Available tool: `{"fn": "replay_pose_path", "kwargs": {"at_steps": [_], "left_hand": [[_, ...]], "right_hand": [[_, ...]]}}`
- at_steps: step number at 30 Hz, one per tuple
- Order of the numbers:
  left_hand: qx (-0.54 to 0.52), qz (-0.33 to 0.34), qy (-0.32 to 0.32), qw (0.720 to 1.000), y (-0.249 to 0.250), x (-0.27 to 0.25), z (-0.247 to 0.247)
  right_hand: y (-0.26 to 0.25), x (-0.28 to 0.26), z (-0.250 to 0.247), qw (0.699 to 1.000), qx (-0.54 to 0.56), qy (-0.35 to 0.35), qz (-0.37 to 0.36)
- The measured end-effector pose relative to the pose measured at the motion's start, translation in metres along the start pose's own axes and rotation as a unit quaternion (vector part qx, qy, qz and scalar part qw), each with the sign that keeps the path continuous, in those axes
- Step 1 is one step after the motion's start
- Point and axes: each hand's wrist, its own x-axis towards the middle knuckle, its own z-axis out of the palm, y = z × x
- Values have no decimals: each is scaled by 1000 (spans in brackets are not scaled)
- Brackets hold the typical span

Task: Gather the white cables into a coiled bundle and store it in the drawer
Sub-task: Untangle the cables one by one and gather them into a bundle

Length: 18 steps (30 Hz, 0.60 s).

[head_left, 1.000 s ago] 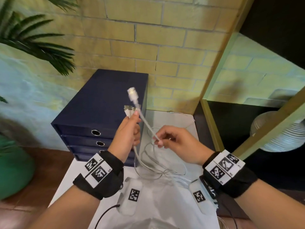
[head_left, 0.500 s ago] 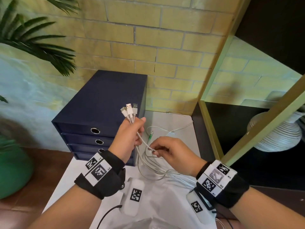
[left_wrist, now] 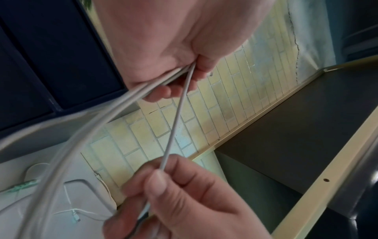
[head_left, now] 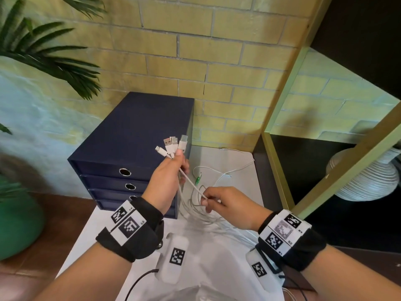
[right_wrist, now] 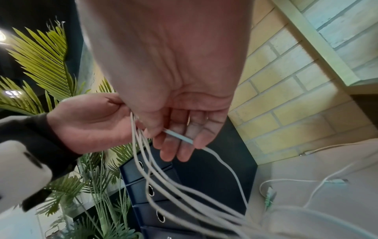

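White cables [head_left: 191,205]: several thin cords, gathered by their plug ends in the left hand, the rest hanging down in loose loops to the tabletop.
Left hand [head_left: 167,183]: raised above the tabletop, fingers clenched round the bunch just below the plugs [head_left: 172,145], which fan out above the thumb.
Right hand [head_left: 225,205]: lower and to the right, thumb and fingertips pinching a single strand that runs taut up to the left hand; the left wrist view shows this strand [left_wrist: 175,119] stretched straight between the two grips.
Loose tails: more white cord lies on the tabletop [head_left: 245,192] on the far side of the hands, one piece with a small green connector [head_left: 198,180]; these are not in either hand.
Drawer unit [head_left: 134,135]: dark blue, on the far left of the tabletop, stacked drawers with round pull holes, all of them apparently closed.
Surroundings: brick wall behind, palm leaves [head_left: 50,53] far left, shelf frame on the right.
Handling: the cables look light, limp and smooth, so loops will likely spring open or slip unless held.
Where to hold: probably best to keep the plug ends pinned in one hand, feed each loop into that same grip, then carry the coil by the point where the loops cross.
Stage: coiling seems barely begun; drawer not yet opened.
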Motion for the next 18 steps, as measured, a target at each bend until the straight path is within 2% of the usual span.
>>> {"fn": "replay_pose_path", "kwargs": {"at_steps": [5, 7, 11, 13, 15, 16, 18], "left_hand": [[-102, 6, -70, 992, 5, -4, 3], [-99, 19, -75, 992, 8, -7, 3], [-98, 36, -53, 993, 20, -8, -9], [-103, 49, -43, 993, 27, -5, -20], [-96, 68, -28, 993, 31, -1, -32], [-91, 73, -18, 993, 33, 0, -38], [-79, 72, 1, 994, 34, 2, -45]], "right_hand": [[21, 11, -2, 998, -61, 19, -13], [36, 18, -1, 994, -103, 15, -11], [74, 24, -4, 989, -121, -4, 80], [93, 19, -11, 985, -78, 22, 156], [105, 10, -18, 973, 13, 52, 224], [108, 7, -20, 966, 55, 70, 241], [104, 6, -27, 960, 103, 124, 228]]}}
